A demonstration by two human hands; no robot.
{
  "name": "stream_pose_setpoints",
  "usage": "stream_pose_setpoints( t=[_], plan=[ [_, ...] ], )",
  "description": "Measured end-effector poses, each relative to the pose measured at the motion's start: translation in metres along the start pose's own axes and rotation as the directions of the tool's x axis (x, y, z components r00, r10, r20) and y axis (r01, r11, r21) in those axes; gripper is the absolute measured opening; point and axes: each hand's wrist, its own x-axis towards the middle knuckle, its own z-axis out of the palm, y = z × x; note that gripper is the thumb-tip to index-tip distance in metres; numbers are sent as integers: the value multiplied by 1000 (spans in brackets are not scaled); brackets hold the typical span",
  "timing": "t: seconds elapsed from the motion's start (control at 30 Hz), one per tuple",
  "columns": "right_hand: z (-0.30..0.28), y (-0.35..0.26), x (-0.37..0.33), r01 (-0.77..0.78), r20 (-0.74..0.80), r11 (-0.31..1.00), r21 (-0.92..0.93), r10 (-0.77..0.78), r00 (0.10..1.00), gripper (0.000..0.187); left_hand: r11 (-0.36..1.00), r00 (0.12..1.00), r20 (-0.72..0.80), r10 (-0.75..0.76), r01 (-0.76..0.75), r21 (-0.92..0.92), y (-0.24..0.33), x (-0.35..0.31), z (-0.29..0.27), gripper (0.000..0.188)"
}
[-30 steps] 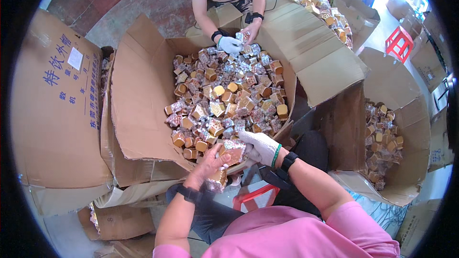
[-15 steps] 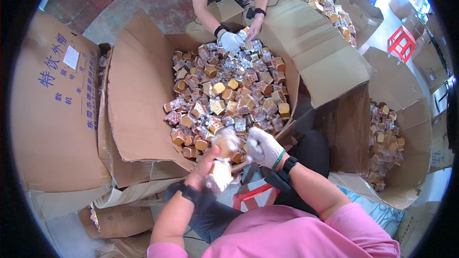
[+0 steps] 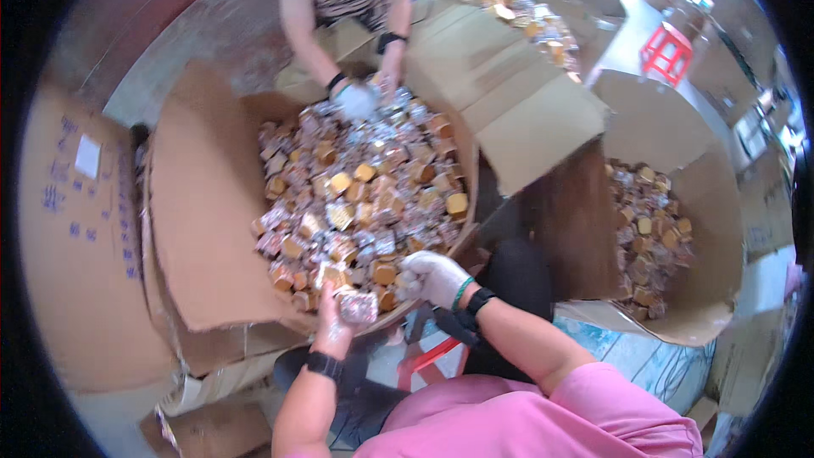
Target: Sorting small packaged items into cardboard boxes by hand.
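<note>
My bare left hand (image 3: pixel 332 322) is closed at the near rim of the big cardboard box (image 3: pixel 212 229). It grips a small film-wrapped piece (image 3: pixel 358 307), and a gold-and-white piece (image 3: pixel 332 275) shows at its fingertips; I cannot tell if that one is held too. To the right, my right hand (image 3: pixel 439 280), in a white glove, has its fingers curled in over the box's near right edge. What they hold, if anything, is hidden. Just left of them lies a gold-sided piece (image 3: pixel 384 274). Many small gold, clear-wrapped pieces (image 3: pixel 365 195) fill the box.
Across the box, a co-worker's gloved hand (image 3: pixel 356 102) and bare hand (image 3: pixel 387 85) reach into the pieces. Another carton (image 3: pixel 704 263) of pieces stands at right. A closed carton (image 3: pixel 93 280) is at left. Red stools stand below my arms (image 3: pixel 432 359) and far right (image 3: pixel 667 53).
The whole view has shifted, moving the box leftward in the picture. My left hand's blurred piece now shows more sharply. My right hand's fingers have come lower, toward the box's near edge.
</note>
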Motion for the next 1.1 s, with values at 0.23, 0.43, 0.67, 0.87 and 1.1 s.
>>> stream_pose_setpoints(
  t=[0.23,0.43,0.67,0.87,1.1],
  plan=[
    [-2,-2,-44,67,-89,998,14,-66,994,15,948,904,364,-223,114,297,-22,-48,154,43],
    [-26,9,-60,111,-167,912,394,-48,985,19,873,627,683,-374,-11,488,-142,-124,301,66],
    [-62,28,-23,147,-119,746,649,-92,989,27,776,710,588,-388,-93,624,-105,-82,258,29],
    [-18,-5,-49,25,-262,987,-158,-66,963,7,744,954,273,125,-272,610,-5,57,145,21],
    [-20,-5,-44,-50,-274,985,-163,4,962,7,113,880,63,471,-131,985,42,150,14,30]
  ],
)
